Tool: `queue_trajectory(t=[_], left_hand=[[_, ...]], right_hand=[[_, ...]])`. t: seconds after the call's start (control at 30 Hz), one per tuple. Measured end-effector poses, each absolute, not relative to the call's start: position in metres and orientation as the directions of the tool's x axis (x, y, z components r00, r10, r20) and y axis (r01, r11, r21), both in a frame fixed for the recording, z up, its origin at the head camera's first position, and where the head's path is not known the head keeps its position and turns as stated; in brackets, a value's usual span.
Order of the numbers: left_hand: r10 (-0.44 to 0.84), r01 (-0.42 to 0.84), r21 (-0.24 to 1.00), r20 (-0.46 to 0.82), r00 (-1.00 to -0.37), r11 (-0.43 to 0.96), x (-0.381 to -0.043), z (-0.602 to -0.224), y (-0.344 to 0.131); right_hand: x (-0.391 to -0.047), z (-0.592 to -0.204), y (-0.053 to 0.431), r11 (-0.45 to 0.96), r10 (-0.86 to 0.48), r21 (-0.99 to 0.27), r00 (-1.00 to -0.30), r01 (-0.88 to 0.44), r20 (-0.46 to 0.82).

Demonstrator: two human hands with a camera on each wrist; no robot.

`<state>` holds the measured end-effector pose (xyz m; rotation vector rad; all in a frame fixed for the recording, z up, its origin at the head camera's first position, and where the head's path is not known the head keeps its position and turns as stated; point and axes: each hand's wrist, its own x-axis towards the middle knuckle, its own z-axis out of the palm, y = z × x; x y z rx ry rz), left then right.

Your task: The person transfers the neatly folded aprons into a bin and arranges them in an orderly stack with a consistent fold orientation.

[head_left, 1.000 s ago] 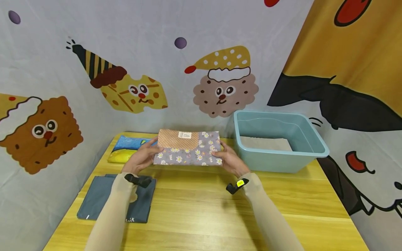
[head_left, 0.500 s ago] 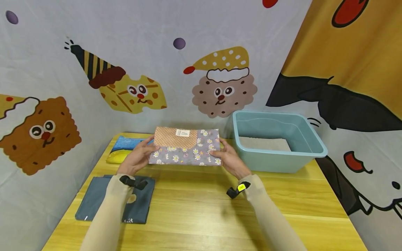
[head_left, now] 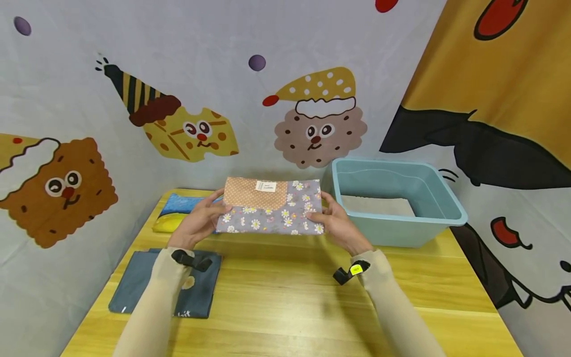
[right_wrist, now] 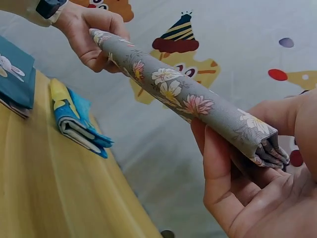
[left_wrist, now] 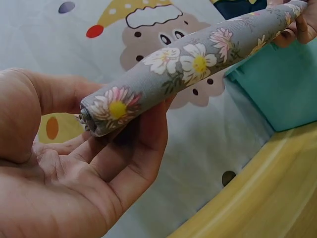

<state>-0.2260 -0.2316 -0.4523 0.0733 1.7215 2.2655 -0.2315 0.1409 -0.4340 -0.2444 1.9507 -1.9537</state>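
A folded grey cloth with white daisies has a tan dotted patch and a small white label on its upper part. It is held up above the table, tilted towards me in the head view. My left hand pinches its left end, thumb on the near face and fingers behind. At the opposite end, my right hand grips the cloth the same way. Both wrist views look along its rounded folded edge, and the right one shows several layers tucked in at the end.
A light blue plastic bin stands at the back right, with a flat greyish folded cloth inside. A blue and yellow folded cloth lies at the back left of the wooden table. Nearer is a dark blue-grey folded cloth.
The floral cloth has risen a little and, after a slight shift left, moved right. Both hands keep their hold and now stand slightly farther apart.
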Motion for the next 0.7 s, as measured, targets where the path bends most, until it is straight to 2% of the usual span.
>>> queue_trajectory(t=[0.1,0.4,0.7], left_hand=[[0.274,-0.206,0.945,-0.134,-0.952,-0.254,-0.224,-0.448,-0.228],[0.292,-0.218,0.952,-0.150,-0.945,-0.216,-0.225,-0.438,-0.213],[0.300,-0.195,0.963,-0.133,-0.945,-0.186,-0.227,-0.428,-0.195]], right_hand=[[-0.229,-0.429,0.146,0.085,-0.363,-0.989,-0.921,0.117,-0.140],[-0.228,-0.419,0.164,0.070,-0.394,-0.993,-0.912,0.094,-0.114],[-0.227,-0.409,0.184,0.112,-0.381,-0.991,-0.918,0.075,-0.113]])
